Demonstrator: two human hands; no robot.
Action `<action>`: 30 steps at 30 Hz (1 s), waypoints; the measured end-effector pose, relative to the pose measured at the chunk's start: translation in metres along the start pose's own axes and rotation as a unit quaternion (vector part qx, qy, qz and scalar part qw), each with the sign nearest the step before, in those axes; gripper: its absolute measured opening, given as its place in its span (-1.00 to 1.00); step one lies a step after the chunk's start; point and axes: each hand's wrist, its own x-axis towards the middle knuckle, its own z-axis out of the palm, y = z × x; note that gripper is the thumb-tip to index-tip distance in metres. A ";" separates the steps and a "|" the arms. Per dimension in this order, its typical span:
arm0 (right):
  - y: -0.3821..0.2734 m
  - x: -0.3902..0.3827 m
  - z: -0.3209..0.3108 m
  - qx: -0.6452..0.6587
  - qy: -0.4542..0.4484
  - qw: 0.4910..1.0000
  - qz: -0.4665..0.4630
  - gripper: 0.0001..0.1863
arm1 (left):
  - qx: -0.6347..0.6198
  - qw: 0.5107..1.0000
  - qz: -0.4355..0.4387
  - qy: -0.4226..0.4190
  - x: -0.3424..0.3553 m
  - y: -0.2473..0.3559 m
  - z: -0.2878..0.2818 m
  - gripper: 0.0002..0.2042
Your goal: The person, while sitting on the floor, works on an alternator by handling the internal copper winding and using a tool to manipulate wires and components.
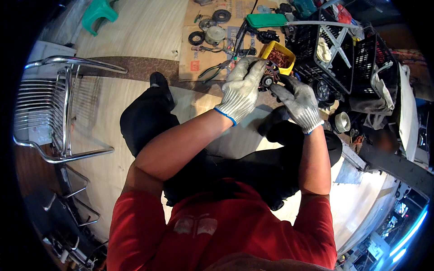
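Note:
Both my hands wear whitish knit gloves with blue cuff edges. Between them is a small dark motor part with a round hub and what look like copper windings. My left hand closes on its left side, fingers bent over it. From the right, my right hand reaches the same part with thumb and fingers; its fingertips are partly in shadow. Just beyond the part stands a yellow container of reddish copper wire scraps. Beside my left hand lie dark-handled pliers with their handles spread.
On a cardboard sheet lie black rings, a pale round housing and a green case. Black crates and a white fan wheel crowd the right. A metal chair and green stool stand left.

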 end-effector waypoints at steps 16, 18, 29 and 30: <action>0.048 0.000 -0.030 -0.128 0.030 0.991 0.002 -0.71 | -0.180 0.968 -0.155 -0.081 0.013 -0.003 0.006 -0.63; 0.046 -0.010 -0.039 -0.160 -0.004 0.987 0.011 -0.71 | -0.287 0.940 -0.171 -0.074 0.018 -0.011 0.003 -0.64; 0.053 -0.119 -0.097 -0.251 0.046 0.966 -0.040 -0.78 | 0.055 0.993 -0.023 -0.100 0.004 -0.015 0.024 -0.64; 0.072 -0.127 -0.102 -0.268 0.082 0.956 -0.087 -0.78 | 0.102 0.989 0.040 -0.102 0.004 -0.024 0.026 -0.66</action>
